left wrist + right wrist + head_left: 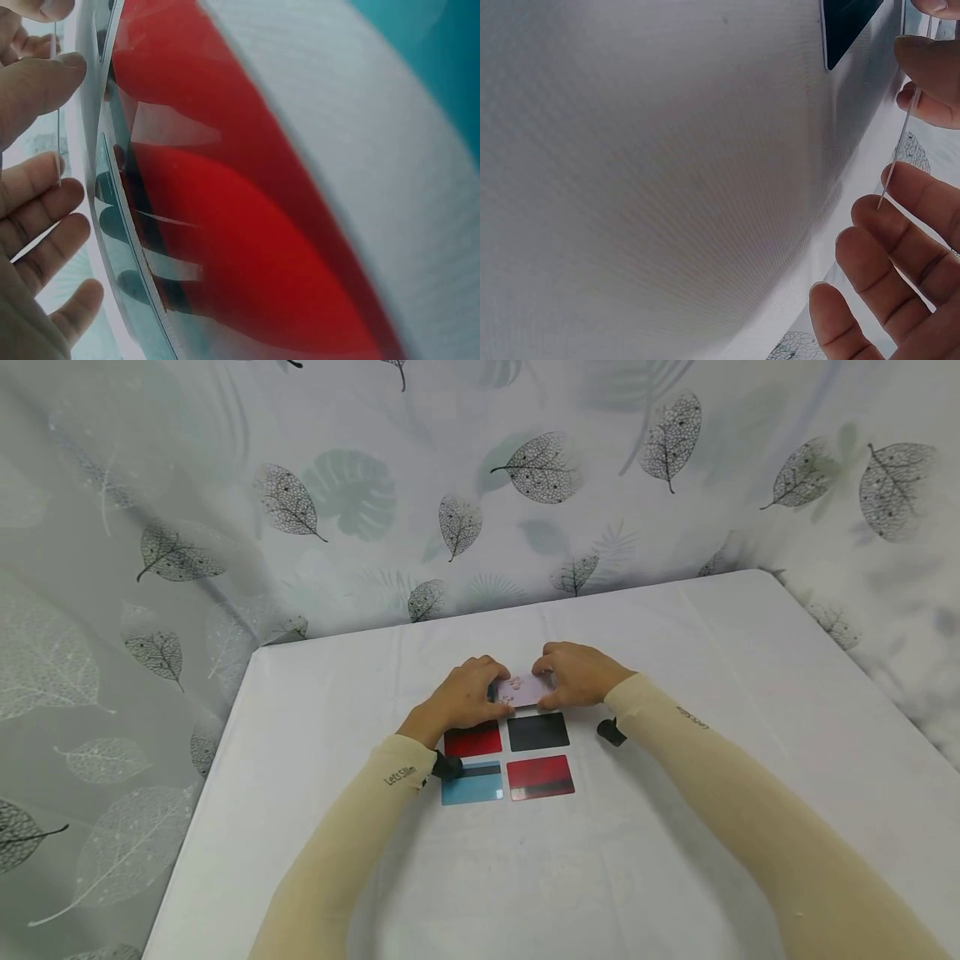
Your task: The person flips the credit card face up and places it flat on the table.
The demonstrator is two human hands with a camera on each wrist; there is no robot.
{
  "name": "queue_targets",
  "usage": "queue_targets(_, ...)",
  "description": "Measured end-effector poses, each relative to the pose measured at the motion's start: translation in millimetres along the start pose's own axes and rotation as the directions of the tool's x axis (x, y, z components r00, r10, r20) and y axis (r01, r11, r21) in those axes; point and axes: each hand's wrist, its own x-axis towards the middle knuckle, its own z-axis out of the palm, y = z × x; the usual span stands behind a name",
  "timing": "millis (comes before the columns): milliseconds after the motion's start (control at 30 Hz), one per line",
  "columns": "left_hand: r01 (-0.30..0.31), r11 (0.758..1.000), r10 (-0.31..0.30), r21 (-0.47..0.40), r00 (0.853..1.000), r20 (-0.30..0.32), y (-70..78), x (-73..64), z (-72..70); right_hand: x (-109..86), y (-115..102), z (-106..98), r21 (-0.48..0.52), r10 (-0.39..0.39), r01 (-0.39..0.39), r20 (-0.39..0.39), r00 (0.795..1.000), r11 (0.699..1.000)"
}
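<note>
Both hands hold a pale pink card with a small floral print, one at each end, above the table. My left hand pinches its left end between thumb and fingers. At the opposite end, my right hand grips it the same way. Edge-on, the card looks like a thin clear line in the right wrist view. A red card lies just below the left hand, partly covered by it. Beside that lies a black card. Something dark shows near the left fingertips, mostly hidden.
Nearer to me lie a light blue card with a dark stripe and another red card. They rest on a white-covered table. A leaf-patterned curtain hangs behind and at the sides. Black wrist cameras sit below each wrist.
</note>
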Motion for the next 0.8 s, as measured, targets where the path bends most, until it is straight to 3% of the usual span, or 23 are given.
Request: queue_targets(800,-0.004,1.0,0.004,0.004,1.0,0.018,-0.1,1.8,-0.8,1.2,-0.5,-0.9,-0.02,0.013,-0.013,0.013,1.0,1.0)
